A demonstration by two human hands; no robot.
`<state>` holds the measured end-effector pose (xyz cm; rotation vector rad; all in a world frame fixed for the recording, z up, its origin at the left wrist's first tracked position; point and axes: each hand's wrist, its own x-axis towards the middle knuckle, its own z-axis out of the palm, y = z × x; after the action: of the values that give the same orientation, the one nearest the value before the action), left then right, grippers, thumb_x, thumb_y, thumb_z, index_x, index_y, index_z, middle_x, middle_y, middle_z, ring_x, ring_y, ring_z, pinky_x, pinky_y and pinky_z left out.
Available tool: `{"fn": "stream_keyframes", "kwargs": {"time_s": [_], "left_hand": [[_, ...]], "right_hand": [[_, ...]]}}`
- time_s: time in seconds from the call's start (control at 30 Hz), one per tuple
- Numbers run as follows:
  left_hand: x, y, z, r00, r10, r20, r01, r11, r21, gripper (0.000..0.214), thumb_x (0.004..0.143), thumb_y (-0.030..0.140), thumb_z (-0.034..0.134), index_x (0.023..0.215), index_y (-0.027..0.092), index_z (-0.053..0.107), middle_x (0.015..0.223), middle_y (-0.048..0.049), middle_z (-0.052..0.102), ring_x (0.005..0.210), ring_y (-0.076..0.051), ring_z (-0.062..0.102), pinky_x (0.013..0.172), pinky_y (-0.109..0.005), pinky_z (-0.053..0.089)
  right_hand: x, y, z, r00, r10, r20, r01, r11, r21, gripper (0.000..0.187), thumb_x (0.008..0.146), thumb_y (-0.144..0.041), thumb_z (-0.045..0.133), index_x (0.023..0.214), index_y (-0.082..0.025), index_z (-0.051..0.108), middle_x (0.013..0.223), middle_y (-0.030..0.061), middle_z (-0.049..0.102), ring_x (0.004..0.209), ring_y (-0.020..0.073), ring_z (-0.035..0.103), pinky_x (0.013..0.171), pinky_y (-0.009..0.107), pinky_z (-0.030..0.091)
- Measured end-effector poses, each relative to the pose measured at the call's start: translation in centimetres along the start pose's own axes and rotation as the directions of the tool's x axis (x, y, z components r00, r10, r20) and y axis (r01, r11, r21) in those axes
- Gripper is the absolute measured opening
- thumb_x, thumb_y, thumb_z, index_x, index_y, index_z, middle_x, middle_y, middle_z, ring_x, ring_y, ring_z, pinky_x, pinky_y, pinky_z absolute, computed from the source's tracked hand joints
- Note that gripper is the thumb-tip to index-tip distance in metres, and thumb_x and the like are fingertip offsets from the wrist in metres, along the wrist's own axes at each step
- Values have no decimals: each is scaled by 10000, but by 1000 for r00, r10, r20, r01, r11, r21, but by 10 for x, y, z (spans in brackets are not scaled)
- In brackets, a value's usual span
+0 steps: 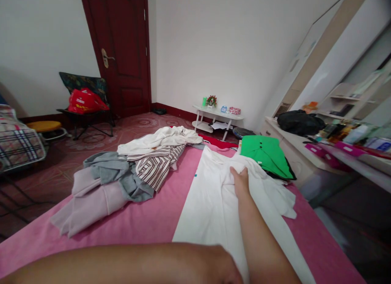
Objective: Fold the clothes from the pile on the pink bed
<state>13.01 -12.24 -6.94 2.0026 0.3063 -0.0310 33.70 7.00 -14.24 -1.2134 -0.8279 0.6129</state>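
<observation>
A white long-sleeved top (207, 194) lies spread on the pink bed sheet (171, 210), its neckline away from me and one sleeve out to the right. Near the shoulder on the right, my right hand (240, 179) is closed, pinching the fabric between thumb and fingers. My left hand (218, 259) is low in view over the near part of the top, its forearm crossing from the left. Its fingers curl down onto the cloth, and the frame's bottom edge partly hides them. Beyond the right hand lies a folded green garment (262, 151) with dark buttons.
Left on the bed is a loose heap: a white garment (161, 138), a striped one (160, 166), a grey one (113, 166) and a pale pink one (97, 198). A cluttered dresser (284, 147) stands right. A small white table (218, 113) is against the wall.
</observation>
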Motion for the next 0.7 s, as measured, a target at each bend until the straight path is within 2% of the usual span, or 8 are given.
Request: {"fn": "stream_keyframes", "kwargs": {"time_s": [0.07,0.13,0.2,0.27,0.4,0.5,0.57,0.7], "left_hand": [[9,-1,-24,939,-5,-344,76,978,193,211,781,118,500,892,181,667,784,-10,670,731,-168,643,696,-252,505],[19,-8,-50,752,22,-659,277,896,347,354,825,118,436,1119,175,625,1058,-80,672,960,-221,633,859,-315,497],[31,-25,-72,600,60,-798,437,811,389,487,853,139,417,1337,132,470,1324,-139,534,1184,-250,526,998,-345,434],[43,-48,-84,542,36,-840,537,754,379,590,870,190,441,1432,58,317,1462,-187,370,1335,-263,377,1096,-357,343],[54,-85,-86,578,-32,-816,623,664,415,566,935,326,382,1424,44,338,1507,-206,302,1423,-299,211,1163,-464,182],[53,-92,-81,619,2,-785,613,624,485,513,964,358,312,1417,132,396,1520,-161,309,1422,-299,222,1153,-503,166],[52,-92,-80,621,16,-784,614,612,498,506,966,369,310,1420,165,404,1527,-145,302,1420,-298,231,1146,-505,184],[51,-91,-79,613,33,-790,611,614,500,511,970,383,287,1420,175,415,1526,-139,307,1417,-304,239,1149,-505,180]], "right_hand": [[-2,1,-1,997,-63,39,66,996,-60,696,561,-276,693,1229,-187,517,1105,67,634,970,221,603,913,390,474],[-2,-1,0,989,-122,81,133,981,-140,677,605,-273,634,1266,-187,516,1144,78,624,984,225,599,922,390,465],[-2,-4,0,975,-205,90,220,952,-212,606,649,-266,565,1249,-180,545,1183,87,615,1038,230,585,957,391,440],[-2,-7,-1,949,-312,39,311,915,-259,577,674,-250,512,1244,-164,554,1253,97,586,1138,231,542,1016,381,391],[-5,-12,-9,925,-371,-83,303,852,-427,600,689,-226,460,1274,-114,524,1310,141,553,1223,252,492,1055,386,345],[-12,-24,-14,945,-299,-132,167,788,-592,597,694,-202,471,1286,-138,524,1281,157,561,1168,293,531,1001,427,386],[-18,-36,-14,923,-358,-144,167,706,-688,569,722,-197,481,1288,-165,527,1312,165,521,1177,311,514,986,451,384],[-25,-55,3,861,-496,114,413,551,-725,399,782,-190,457,1148,-174,614,1235,138,572,1211,303,461,1023,458,330]]}}
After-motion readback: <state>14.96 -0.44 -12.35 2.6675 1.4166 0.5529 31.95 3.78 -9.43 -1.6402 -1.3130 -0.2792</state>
